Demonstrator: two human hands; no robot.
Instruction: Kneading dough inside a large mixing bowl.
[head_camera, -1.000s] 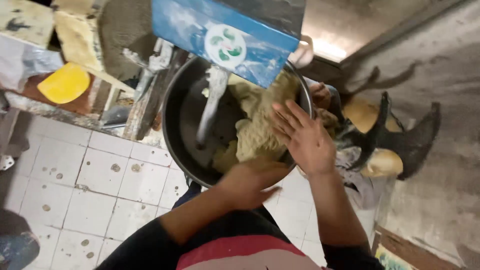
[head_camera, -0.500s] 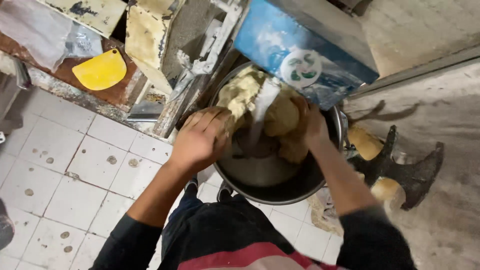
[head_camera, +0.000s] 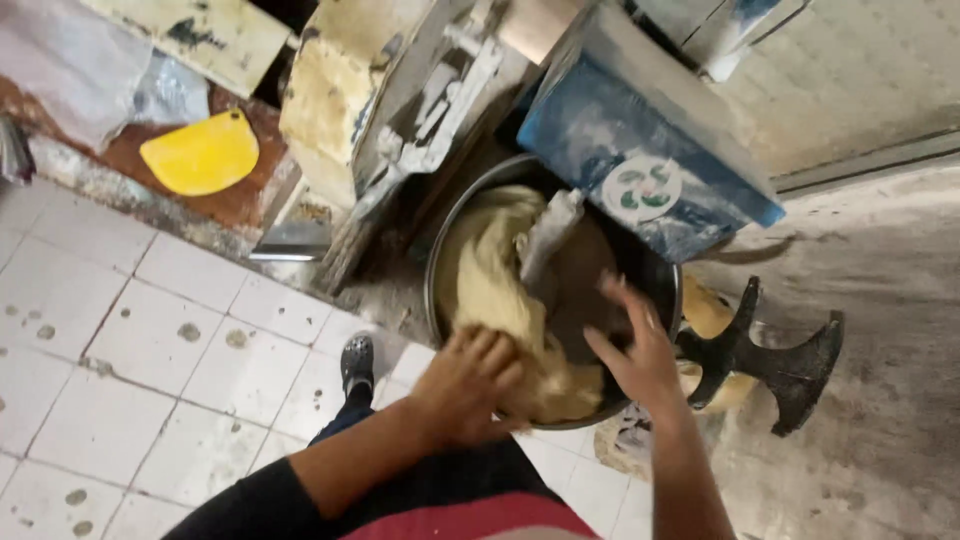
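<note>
A metal mixing bowl (head_camera: 440, 262) sits under the blue head of a floor mixer (head_camera: 640, 150). A large mass of pale yellow dough (head_camera: 490, 270) hangs along the bowl's left wall beside the metal dough hook (head_camera: 548, 235). My left hand (head_camera: 465, 385) grips the lower end of the dough at the bowl's near rim. My right hand (head_camera: 635, 345) is inside the bowl on the right with fingers spread, blurred, holding nothing I can see.
A yellow plastic scraper (head_camera: 200, 152) lies on a brown surface at the upper left. A black mixer leg (head_camera: 775, 355) stands on the concrete at the right. My dark shoe (head_camera: 356, 362) rests on the white tiled floor (head_camera: 150, 350).
The view has shifted and the dough has been pulled from the bowl's middle to its left side and near rim. My right hand has let go of the dough and opened.
</note>
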